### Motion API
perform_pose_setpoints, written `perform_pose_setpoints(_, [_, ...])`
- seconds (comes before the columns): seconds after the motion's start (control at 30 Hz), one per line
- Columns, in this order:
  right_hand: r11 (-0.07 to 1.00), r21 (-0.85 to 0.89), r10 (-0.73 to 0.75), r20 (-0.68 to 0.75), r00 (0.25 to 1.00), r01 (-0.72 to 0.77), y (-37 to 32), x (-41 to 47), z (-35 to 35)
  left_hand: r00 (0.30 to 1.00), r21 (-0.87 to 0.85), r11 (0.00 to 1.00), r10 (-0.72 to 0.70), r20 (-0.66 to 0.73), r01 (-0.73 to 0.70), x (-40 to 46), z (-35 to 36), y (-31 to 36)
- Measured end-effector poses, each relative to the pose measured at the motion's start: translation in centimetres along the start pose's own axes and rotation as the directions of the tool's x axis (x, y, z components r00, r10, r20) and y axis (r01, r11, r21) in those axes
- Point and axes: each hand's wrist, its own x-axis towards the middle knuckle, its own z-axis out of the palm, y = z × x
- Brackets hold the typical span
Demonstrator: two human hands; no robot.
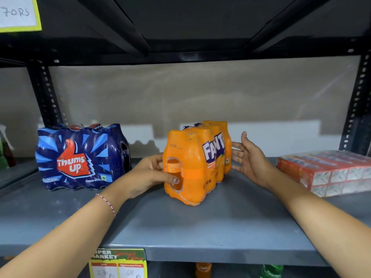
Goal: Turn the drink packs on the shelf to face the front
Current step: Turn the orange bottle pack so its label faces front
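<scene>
Fanta pack: I am turning it, end-on; left hand gripping its near end; right hand spread beside it; next, swinging logo frontward.

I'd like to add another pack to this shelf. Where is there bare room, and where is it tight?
The widest bare patch is the shelf front, below the Fanta pack. There is a narrower gap between that pack and the red cartons, partly filled by the right hand. It is tightest between the Thums Up pack and the Fanta pack, where the left hand grips.
</scene>
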Motion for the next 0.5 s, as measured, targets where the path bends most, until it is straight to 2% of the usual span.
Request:
perform_pose_setpoints(0.17, [0.991,-0.132,-0.033,-0.075,0.997,0.023,-0.1,-0.1,-0.4,0.987,-0.066,0.998,-0.030,-0.156,0.020,0.7,-1.0,-0.8])
perform_pose_setpoints(0.27, [0.967,-0.255,-0.046,-0.116,0.992,0.015,-0.7,-0.5,0.1,0.945,0.033,0.999,-0.004,-0.326,0.016,1.2,-0.5,-1.2])
perform_pose_setpoints(0.33, [0.920,-0.387,-0.119,-0.124,0.985,0.062,-1.0,-0.8,0.0,0.922,0.100,0.994,-0.005,-0.388,0.048,1.5,-0.2,-1.3])
perform_pose_setpoints(0.4, [0.885,-0.456,-0.159,-0.113,0.981,0.091,-1.3,-1.0,-0.5,0.927,0.041,0.995,-0.065,-0.370,0.086,1.7,0.0,-1.2])
perform_pose_setpoints(0.5, [0.871,-0.483,-0.148,-0.078,0.986,0.093,-1.8,-1.1,-1.1,0.967,-0.161,0.983,-0.118,-0.225,0.082,1.8,0.3,-0.9])
